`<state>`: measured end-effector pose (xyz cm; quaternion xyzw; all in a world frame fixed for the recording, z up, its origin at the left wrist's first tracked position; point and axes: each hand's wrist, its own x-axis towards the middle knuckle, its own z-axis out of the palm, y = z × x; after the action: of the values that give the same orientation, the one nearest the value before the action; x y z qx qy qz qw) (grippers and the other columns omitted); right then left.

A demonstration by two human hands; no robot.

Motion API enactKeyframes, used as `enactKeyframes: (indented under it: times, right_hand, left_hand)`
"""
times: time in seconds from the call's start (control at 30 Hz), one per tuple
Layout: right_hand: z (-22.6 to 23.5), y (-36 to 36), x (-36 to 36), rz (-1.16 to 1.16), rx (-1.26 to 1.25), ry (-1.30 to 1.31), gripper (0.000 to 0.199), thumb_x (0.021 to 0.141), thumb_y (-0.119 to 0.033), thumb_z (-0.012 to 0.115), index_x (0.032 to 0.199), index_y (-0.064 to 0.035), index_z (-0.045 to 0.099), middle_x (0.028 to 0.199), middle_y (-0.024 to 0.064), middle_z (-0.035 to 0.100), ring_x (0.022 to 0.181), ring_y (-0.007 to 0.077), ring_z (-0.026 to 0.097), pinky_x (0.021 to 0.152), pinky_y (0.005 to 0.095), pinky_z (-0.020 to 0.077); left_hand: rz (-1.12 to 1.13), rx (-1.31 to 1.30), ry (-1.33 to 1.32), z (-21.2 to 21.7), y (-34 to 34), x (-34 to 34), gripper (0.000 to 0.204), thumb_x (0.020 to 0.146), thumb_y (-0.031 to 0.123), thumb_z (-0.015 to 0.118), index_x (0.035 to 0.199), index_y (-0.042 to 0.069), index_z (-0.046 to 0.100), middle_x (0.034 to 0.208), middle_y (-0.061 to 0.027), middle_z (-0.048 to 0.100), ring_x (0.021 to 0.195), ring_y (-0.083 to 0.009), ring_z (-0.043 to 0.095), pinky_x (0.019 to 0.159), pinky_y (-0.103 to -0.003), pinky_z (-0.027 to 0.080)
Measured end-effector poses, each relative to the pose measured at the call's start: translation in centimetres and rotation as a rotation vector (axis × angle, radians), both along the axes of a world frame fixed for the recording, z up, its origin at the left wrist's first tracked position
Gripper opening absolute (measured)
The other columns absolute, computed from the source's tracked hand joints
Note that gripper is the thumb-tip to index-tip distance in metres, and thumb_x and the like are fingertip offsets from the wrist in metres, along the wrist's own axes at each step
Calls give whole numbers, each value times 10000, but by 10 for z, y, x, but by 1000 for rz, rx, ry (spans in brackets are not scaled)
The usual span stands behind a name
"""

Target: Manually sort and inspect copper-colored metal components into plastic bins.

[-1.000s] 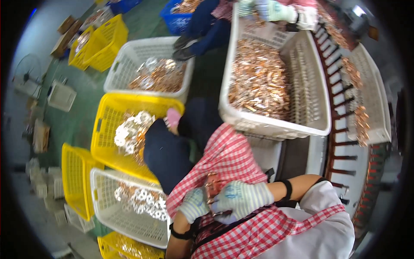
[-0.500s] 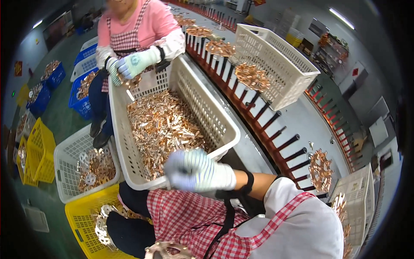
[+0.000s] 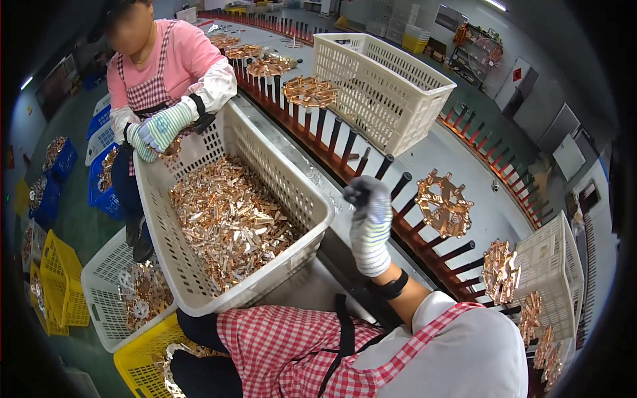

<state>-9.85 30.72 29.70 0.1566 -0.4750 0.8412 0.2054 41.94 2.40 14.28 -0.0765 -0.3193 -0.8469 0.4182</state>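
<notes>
A copper wheel (image 3: 446,204) lies near the gloved right hand (image 3: 370,225), black pegs (image 3: 401,186) between them. The fingers curl; whether they pinch anything, I cannot tell. The left hand is out of view. A white crate (image 3: 292,260) holds copper strips (image 3: 232,219); a knee (image 3: 199,375) hides part of a yellow basket (image 3: 142,346).

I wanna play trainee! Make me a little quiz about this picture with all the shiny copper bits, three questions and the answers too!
1. Pick one: what colour is the big crate of copper-coloured pieces beside the co-worker?
A) blue
B) yellow
C) white

2. True or false: the camera wearer's gloved right hand is raised outside that crate, near the black-tipped pegs.

3. Fill in: the co-worker's top is ____.

Key: 1. C; 2. True; 3. pink.
</notes>
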Motion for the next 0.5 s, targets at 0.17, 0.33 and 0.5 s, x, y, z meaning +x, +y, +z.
enactKeyframes:
  times: [0.17, 0.33, 0.5]
  right_hand:
    - [-12, 30, -7, 19, -268, -178, 490, 922, -549, 520, 934, -61, 552, 832, 54, 526, 755, 209, 529, 743, 365, 458]
    - [-1, 39, -4, -103, -282, -198, 453, 890, -545, 576, 948, -97, 555, 782, 21, 530, 691, 161, 522, 647, 327, 449]
    - [5, 56, -19, -147, -146, -243, 348, 934, -426, 536, 1051, -98, 547, 807, 34, 575, 623, 143, 545, 575, 286, 462]
  left_hand:
    - [82, 296, 72, -3, -3, 37, 699, 898, 268, 588, 1415, -87, 279, 1133, -154, 569, 737, -153, 493, 836, -270, 437]
    - [640, 463, -313, 109, 53, -71, 733, 846, 203, 644, 1420, -90, 295, 1050, -118, 536, 851, -163, 493, 903, -300, 409]
    - [545, 383, -355, 88, 44, -61, 583, 900, 249, 548, 1354, -84, 398, 1257, -152, 544, 1243, -314, 446, 1089, -424, 295]
